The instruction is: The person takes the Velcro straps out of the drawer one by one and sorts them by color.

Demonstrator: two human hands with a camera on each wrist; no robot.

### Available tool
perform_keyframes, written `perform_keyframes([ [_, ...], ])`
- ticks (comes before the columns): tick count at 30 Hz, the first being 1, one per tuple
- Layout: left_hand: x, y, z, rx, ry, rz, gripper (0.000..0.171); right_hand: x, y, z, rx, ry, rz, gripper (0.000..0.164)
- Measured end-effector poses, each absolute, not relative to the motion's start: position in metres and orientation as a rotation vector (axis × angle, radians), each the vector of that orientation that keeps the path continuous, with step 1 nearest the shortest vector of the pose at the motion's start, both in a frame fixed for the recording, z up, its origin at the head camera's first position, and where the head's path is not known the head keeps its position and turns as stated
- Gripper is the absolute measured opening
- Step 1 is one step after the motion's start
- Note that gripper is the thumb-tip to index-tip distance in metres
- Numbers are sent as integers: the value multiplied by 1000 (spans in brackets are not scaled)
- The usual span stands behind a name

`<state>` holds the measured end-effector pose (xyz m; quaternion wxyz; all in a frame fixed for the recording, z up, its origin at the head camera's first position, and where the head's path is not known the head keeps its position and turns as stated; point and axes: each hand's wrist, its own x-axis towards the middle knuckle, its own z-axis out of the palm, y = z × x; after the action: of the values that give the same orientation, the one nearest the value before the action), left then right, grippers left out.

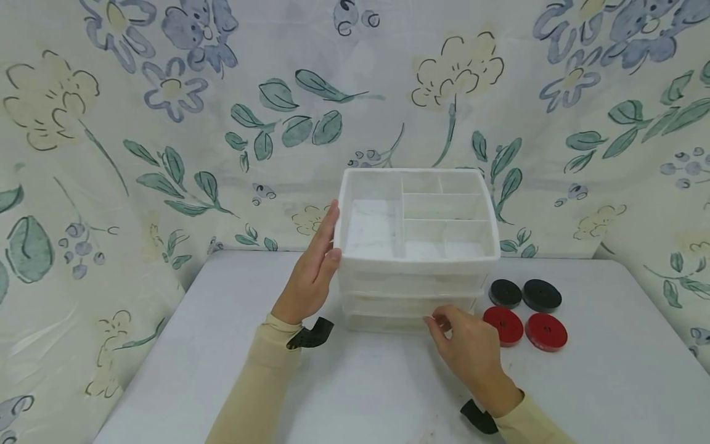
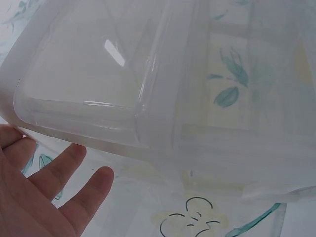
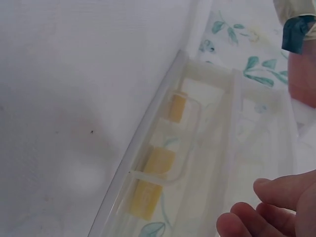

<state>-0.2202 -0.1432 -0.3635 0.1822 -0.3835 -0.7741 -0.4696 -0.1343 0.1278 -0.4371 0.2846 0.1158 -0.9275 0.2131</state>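
Note:
A white plastic drawer organizer (image 1: 417, 264) stands on the table, its top tray split into several compartments and its drawers pushed in. My left hand (image 1: 310, 271) rests on its left side with the fingers straight; in the left wrist view those fingertips (image 2: 104, 177) lie along the edge of the translucent wall. Right at the lower drawer front (image 1: 388, 307) is my right hand (image 1: 471, 348), its fingers loosely bent with nothing between them. Through the translucent drawer front, yellow pieces (image 3: 146, 198) show in the right wrist view.
Two black discs (image 1: 542, 295) and two red discs (image 1: 546, 332) lie on the white table (image 1: 355, 394) just right of the organizer. A flower-patterned sheet (image 1: 310, 55) hangs behind the table and at both sides.

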Motion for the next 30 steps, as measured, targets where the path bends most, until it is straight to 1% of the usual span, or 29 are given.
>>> perform_keyframes([
  [8,-220,-143,-364,-1087,-2179,-1328,59,-129,126,-441,273,-2594,771,16],
  [12,-220,-143,-364,-1090,-2177,-1329,59,-128,123,-445,255,-2625,870,15],
  [19,-219,-143,-365,-1082,-2187,-1327,60,-126,120,-451,215,-2647,1095,16],
  [25,-218,-143,-365,-1072,-2198,-1321,60,-124,116,-455,128,-2675,1394,17],
  [30,-217,-142,-365,-1069,-2206,-1323,60,-122,113,-459,37,-2653,1646,25],
])
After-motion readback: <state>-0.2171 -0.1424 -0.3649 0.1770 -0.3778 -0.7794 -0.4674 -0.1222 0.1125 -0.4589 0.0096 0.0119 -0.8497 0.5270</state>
